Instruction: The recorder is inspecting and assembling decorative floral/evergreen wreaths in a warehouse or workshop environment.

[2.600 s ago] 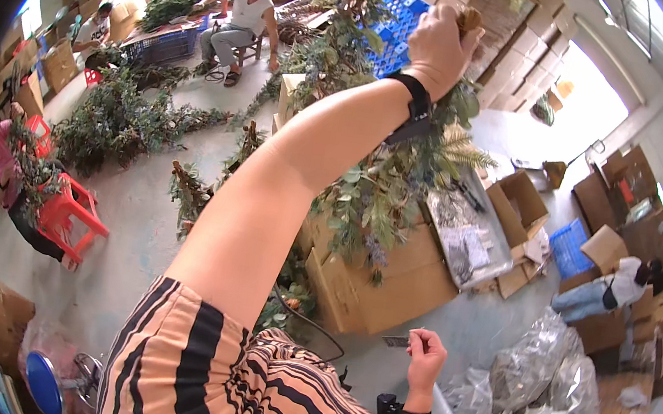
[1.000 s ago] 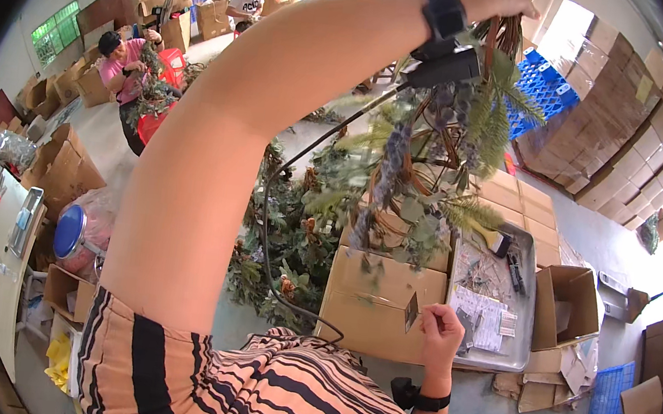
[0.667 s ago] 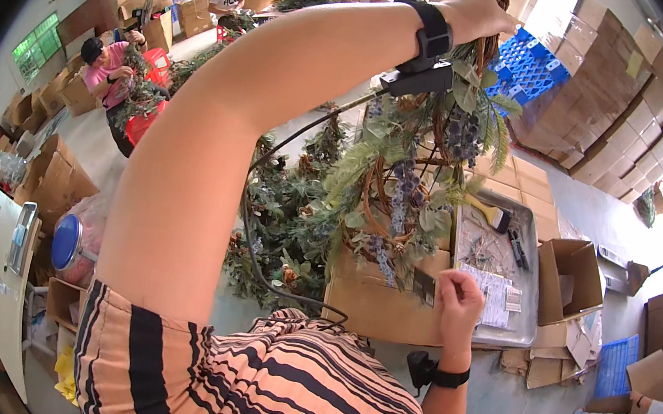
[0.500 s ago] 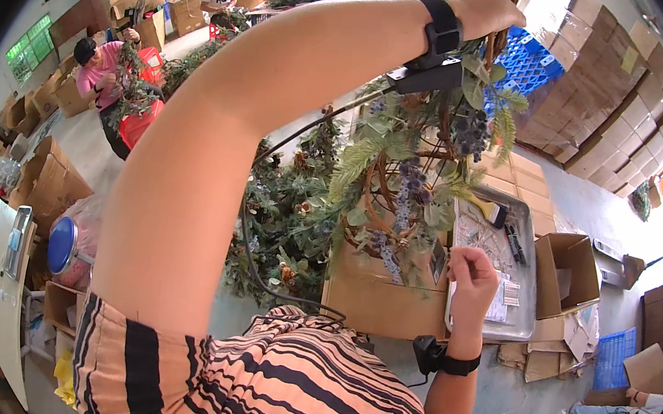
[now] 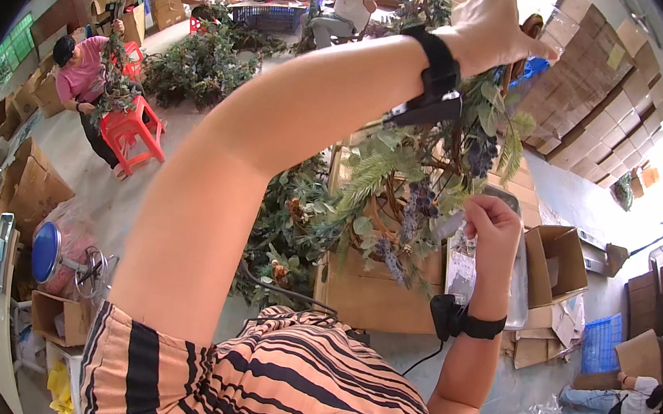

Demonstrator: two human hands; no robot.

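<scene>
My left hand (image 5: 489, 36) is raised high at the top, closed around the brown twig top of an artificial wreath (image 5: 385, 172). Green leaves, fern-like sprigs and dark blue berry clusters (image 5: 483, 155) hang from its twigs, below the hand. My right hand (image 5: 496, 227) is at the wreath's right side, thumb and fingers pinched together. A pale, blurred bit, perhaps a leaf or tag, shows at those fingertips; what they hold is unclear. Both wrists wear black straps with small devices.
Beneath the wreath lies a cardboard surface (image 5: 374, 295) with a metal tray (image 5: 519, 300). More greenery (image 5: 288, 226) is piled to its left. An open carton (image 5: 556, 268) stands at right. People work among red stools (image 5: 134, 133) and greenery farther off; stacked cartons (image 5: 587, 81) line the back right.
My right hand has risen toward the wreath's berries, and a pale bit now shows at its fingertips. My left hand stays high on the wreath. The view has shifted, showing more of the far room.
</scene>
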